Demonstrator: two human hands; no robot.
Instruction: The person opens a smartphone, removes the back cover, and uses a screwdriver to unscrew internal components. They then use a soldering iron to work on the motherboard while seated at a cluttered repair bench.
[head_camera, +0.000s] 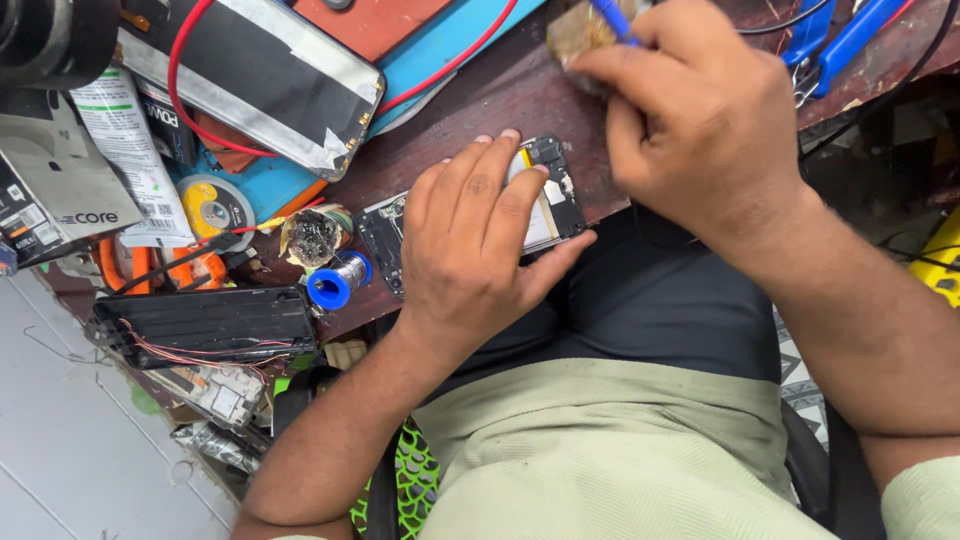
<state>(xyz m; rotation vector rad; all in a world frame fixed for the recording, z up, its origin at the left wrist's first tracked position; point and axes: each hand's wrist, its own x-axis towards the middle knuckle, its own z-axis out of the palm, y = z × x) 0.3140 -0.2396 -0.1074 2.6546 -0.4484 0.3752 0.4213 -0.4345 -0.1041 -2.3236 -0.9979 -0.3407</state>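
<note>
An opened phone (552, 190) with its back cover off lies at the edge of a brown workbench (500, 95). My left hand (478, 240) lies flat on top of it, fingers pressing it down and hiding its middle. My right hand (690, 120) is closed around a blue-handled tool (612, 18), held like a pen, with its tip at a brownish pad (572, 32) near the top of the view. The tool's tip is hidden by my fingers.
A blue spool of solder wire (338, 278) and a small tin of dark residue (312, 236) sit left of the phone. A phone with a taped screen (262, 85), a red wire (180, 90), a black box with thin wires (205, 325), blue-handled pliers (835, 40) and boxes crowd the bench.
</note>
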